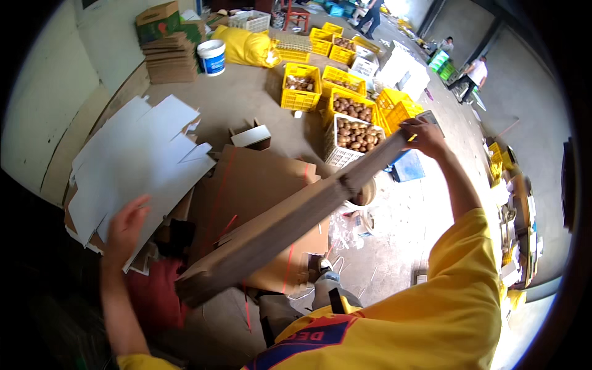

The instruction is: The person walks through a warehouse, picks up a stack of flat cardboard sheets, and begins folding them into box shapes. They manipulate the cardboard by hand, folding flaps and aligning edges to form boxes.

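Observation:
My right hand (424,137) is closed round the upper far end of a long, narrow brown cardboard piece (277,222). The piece slants down to the left across my front, slightly blurred, its near end close to my lap. My left hand (127,229) is raised and empty, with its fingers apart, over the near edge of a pile of white-faced cardboard sheets (135,154). Below the held piece lies a brown flattened carton (253,179) with red strings across it. The long piece hides part of this carton.
Crates of round brown produce stand ahead, among them a white crate (336,151) and a yellow crate (302,98). At the back left are stacked flat cartons (169,58), a white-and-blue bucket (213,58) and a yellow sack (243,46). Several people are farther off.

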Available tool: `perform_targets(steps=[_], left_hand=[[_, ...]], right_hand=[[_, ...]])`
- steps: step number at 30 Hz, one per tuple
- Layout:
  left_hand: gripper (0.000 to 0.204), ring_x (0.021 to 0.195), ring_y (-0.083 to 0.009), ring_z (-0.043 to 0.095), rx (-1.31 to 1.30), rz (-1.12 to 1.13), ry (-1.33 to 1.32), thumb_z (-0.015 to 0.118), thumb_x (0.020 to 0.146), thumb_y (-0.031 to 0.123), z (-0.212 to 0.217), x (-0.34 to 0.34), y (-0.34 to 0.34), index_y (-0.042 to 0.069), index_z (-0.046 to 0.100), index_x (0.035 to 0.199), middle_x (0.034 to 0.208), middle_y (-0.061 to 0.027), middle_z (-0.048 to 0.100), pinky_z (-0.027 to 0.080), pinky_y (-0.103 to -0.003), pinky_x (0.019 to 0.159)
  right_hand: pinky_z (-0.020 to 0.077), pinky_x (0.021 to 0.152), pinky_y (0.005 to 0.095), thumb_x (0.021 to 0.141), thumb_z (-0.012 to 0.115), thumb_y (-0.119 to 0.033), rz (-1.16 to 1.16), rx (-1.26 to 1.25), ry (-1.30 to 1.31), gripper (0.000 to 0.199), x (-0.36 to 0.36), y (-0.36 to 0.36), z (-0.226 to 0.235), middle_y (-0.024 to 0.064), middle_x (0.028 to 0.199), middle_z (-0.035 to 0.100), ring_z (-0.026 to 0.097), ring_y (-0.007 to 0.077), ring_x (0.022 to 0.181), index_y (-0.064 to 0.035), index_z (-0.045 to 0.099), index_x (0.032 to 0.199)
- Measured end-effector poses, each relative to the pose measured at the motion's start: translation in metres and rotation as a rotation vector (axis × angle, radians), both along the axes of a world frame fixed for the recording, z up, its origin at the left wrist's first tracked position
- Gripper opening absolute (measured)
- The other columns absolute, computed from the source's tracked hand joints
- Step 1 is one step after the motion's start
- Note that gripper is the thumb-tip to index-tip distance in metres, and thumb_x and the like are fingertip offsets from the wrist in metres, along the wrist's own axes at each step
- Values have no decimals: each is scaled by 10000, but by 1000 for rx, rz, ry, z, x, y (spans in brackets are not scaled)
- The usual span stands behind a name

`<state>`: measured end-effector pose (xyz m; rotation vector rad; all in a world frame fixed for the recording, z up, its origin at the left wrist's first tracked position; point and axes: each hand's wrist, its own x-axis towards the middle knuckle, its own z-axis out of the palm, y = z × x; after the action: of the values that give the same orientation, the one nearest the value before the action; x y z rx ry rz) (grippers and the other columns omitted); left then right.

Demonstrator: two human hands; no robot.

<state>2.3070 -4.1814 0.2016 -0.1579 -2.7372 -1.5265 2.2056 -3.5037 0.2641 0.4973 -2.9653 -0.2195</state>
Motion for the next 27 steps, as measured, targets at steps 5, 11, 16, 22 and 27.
perform_targets(steps=[5, 11, 16, 22, 27], left_hand=[[367, 1076, -338, 540, -666, -54, 529, 559, 853, 116, 135, 56, 152, -4, 523, 1198, 1160, -184, 566, 397, -401, 956], [771, 1261, -312, 381, -768, -7, 598, 676, 750, 366, 78, 9, 365, -18, 353, 1335, 1351, -159, 417, 260, -472, 1066], [697, 1066, -298, 541, -893, 174, 585, 676, 743, 412, 18, -58, 408, 25, 456, 1279, 1166, -126, 576, 399, -433, 924], [565, 837, -307, 605, -802, 30, 606, 682, 741, 398, 21, -87, 404, 51, 562, 1170, 980, -125, 640, 465, -431, 745], [450, 931, -331, 603, -813, 86, 538, 601, 831, 378, 26, -98, 384, 66, 583, 1156, 1054, -155, 632, 474, -424, 764]], right_hand=[[466, 812, 357, 537, 800, -337, 91, -130, 245, 602, 10, -1, -20, 2, 1122, 593, 504, 256, 931, -179, 651, 1098], [417, 884, 397, 438, 820, -452, -81, -559, 583, 935, 3, -31, -63, 119, 1230, 455, 450, 319, 1019, -66, 526, 1237], [399, 918, 407, 562, 829, -413, -265, -922, 547, 980, 7, -38, -98, 186, 1243, 380, 428, 355, 1075, 0, 382, 1330], [454, 827, 334, 753, 728, -236, -439, -1362, 190, 446, 34, 31, -155, 148, 1042, 515, 528, 270, 935, -59, 608, 1145], [460, 687, 302, 786, 685, -171, -266, -1381, 215, 430, 22, 23, -174, 133, 1042, 510, 523, 221, 800, -74, 581, 1191]])
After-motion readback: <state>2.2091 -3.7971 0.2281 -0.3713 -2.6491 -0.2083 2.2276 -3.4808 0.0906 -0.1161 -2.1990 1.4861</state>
